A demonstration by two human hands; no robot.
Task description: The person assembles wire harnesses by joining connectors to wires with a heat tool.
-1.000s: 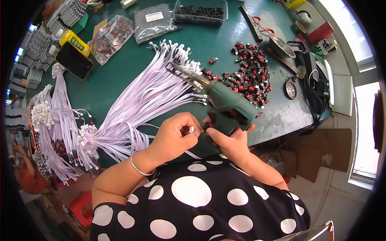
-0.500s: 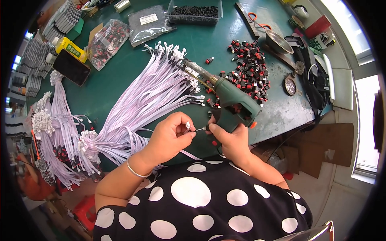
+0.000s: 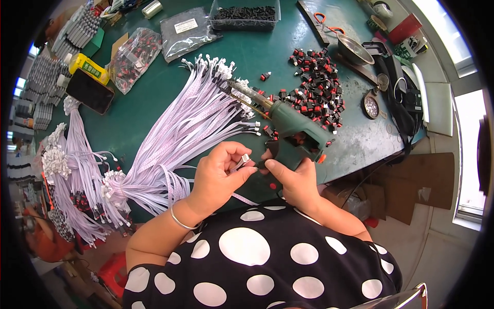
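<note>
A small white plug connector is pinched between the thumb and fingers of my left hand. My right hand is closed round the handle of a green soldering gun, whose metal barrel points up and left over the cables. Close by the connector, my right thumb and forefinger meet around something small and dark that I cannot make out. Beside my left hand lies a large bundle of pale ribbon cables with white plugs. Beyond the gun is a heap of small black and red switches.
More cable bundles lie at the left, near a phone and a yellow bottle. Plastic bags and a tub of black parts stand at the back. A metal bowl and orange-handled scissors are far right.
My left hand has come slightly right, closer to my right fingertips, and the white connector has turned more into view. The soldering gun has shifted slightly left.
</note>
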